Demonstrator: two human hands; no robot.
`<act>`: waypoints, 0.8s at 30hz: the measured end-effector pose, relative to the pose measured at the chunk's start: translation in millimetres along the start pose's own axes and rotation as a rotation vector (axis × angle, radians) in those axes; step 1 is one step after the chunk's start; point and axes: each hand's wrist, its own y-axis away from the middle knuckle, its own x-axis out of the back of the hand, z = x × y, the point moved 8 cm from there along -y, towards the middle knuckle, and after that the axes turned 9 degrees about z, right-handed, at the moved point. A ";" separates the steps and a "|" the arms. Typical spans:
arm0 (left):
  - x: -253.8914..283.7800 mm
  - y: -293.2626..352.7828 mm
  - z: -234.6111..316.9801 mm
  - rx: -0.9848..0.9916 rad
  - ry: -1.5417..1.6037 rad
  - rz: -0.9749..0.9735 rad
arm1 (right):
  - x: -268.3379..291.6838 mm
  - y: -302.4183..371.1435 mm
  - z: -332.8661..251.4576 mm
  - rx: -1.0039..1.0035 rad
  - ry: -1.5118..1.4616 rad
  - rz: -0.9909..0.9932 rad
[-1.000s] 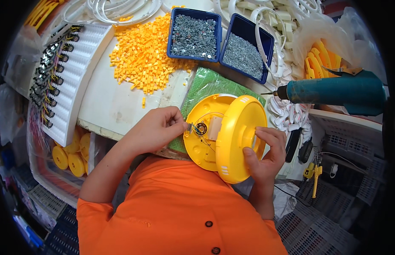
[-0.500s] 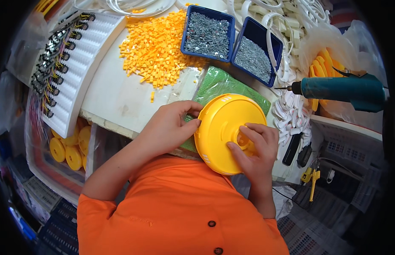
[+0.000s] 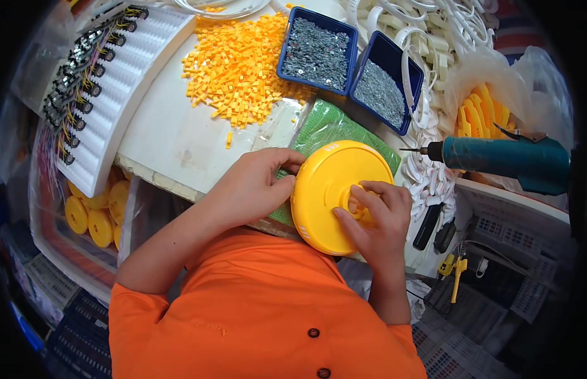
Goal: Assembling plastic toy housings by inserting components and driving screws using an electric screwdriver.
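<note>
A round yellow plastic housing, wide and shallow with a raised hub at its centre, is held tilted over the table's front edge. The thumb and curled fingers of my left hand close on its left rim; some of those fingertips are hidden. On the other side my right hand grips the hub opening, thumb and fingers around it. Under and behind the housing lies a green textured mat with clear plastic over it.
Small yellow parts are heaped behind. Two blue bins of small metal pieces stand beyond the mat. A teal electric screwdriver is at the right, above white pieces. Wired components line a white foam tray; yellow discs lie below.
The view has shifted slightly. Both hands keep their hold on the yellow housing, which has turned only a little, if at all.
</note>
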 end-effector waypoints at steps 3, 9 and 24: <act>-1.6 -0.9 -0.6 0.011 0.021 -0.007 | -4.5 5.3 3.9 -0.011 -0.006 0.020; -2.8 -1.8 -1.5 -0.020 0.034 0.008 | -2.9 9.2 4.6 -0.019 -0.012 0.046; -4.0 -2.8 1.9 -0.010 -0.008 0.028 | -7.4 11.7 9.6 0.021 -0.075 0.063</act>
